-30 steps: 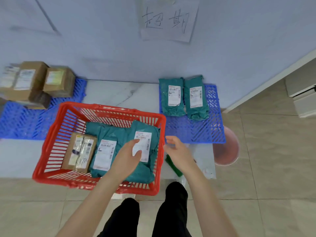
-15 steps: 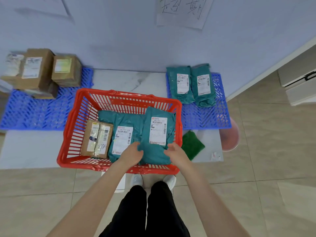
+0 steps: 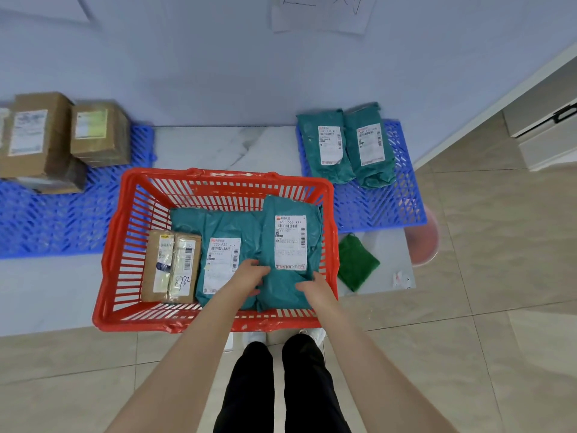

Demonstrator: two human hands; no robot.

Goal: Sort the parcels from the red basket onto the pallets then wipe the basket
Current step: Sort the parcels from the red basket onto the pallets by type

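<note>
The red basket (image 3: 112,270) stands on the white marble floor slab in front of me. Inside lie a brown cardboard box (image 3: 170,270), a teal mailer bag (image 3: 218,226) and a second teal mailer bag (image 3: 290,207) on the right, tilted against the basket wall. My left hand (image 3: 251,273) and my right hand (image 3: 313,287) grip the near end of that right bag from either side. The right blue pallet (image 3: 381,207) carries two teal bags (image 3: 324,145). The left blue pallet (image 3: 56,220) carries brown boxes (image 3: 100,132).
A green cloth (image 3: 356,260) lies on the slab right of the basket. A pink bucket (image 3: 424,242) sits past the right pallet's corner. The wall carries a paper sign (image 3: 321,14). White drawers (image 3: 546,132) stand at the right. Beige floor tiles lie around my feet.
My view has drawn back from the basket. Both hands have closed on the near end of the right teal bag, which stands more upright against the basket's right wall.
</note>
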